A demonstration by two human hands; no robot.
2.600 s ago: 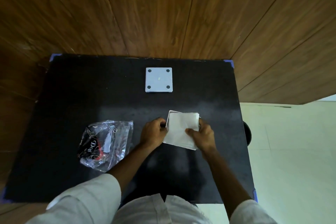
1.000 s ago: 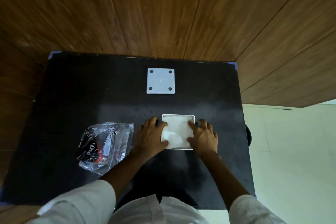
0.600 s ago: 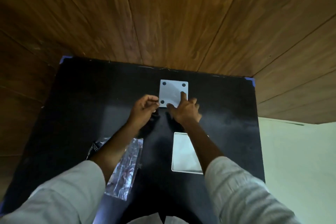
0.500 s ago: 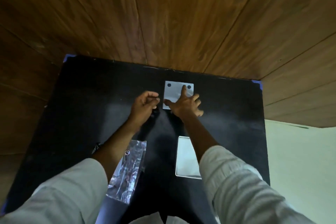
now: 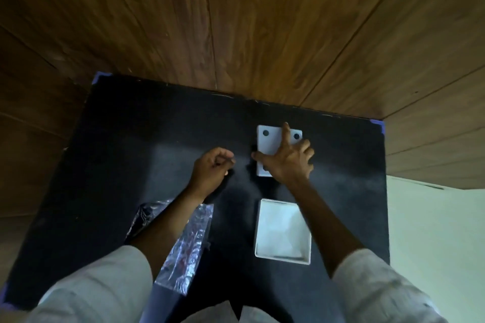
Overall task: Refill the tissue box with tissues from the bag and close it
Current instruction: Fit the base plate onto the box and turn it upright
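The right hand [image 5: 287,162] is laid flat on the white square lid [image 5: 271,143] at the far side of the black counter [image 5: 131,155], with the fingers spread wide and the index finger stretched across the lid's top between two dark round spots; nothing is gripped by it, and the lid's near part is hidden beneath the palm. The left hand [image 5: 211,169] is held just to the left of the lid, apart from it, with the fingers curled loosely inward and nothing seen inside them. The open tissue box [image 5: 282,257] is set on the counter nearer the person, directly below the lid and well apart from it, and white tissues [image 5: 278,233] are seen lying inside its walls. Its right edge is partly crossed by the right forearm. The crinkled clear plastic bag [image 5: 183,252] is spread flat on the counter to the left of the box, and its upper part is covered by the left forearm. Pale sleeves are seen on both arms. A wood-panelled wall [image 5: 236,21] is seen behind the counter.
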